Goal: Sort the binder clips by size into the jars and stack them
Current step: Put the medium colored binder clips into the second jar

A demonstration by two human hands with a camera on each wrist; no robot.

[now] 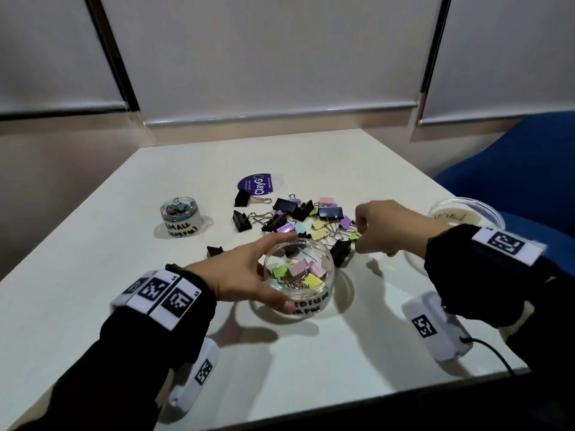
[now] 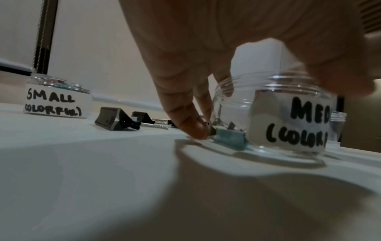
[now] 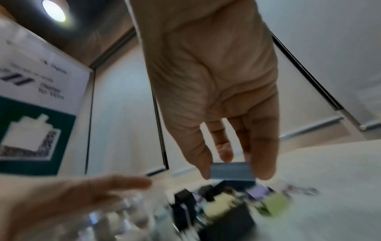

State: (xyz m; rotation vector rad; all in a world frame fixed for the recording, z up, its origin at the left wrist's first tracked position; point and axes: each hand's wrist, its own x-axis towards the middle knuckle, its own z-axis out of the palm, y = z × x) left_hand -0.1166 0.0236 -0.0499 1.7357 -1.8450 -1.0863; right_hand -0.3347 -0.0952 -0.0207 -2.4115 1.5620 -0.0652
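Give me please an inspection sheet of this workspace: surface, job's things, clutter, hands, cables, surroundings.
Surface: pale table.
Job's things: medium jar partly filled; small jar holds clips; unsorted clip pile; third jar at right edge.
Clutter: round ClayGo sticker.
Hands: left hand holds medium jar; right hand pinches a clip.
Cables: black cable from white device.
Surroundings: roller blinds, blue chair.

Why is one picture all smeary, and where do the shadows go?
Right wrist view: the heap of coloured binder clips is smeared by motion blur. Head view: the clear medium jar casts shadows on the white table. Left wrist view: the left hand looks soft.
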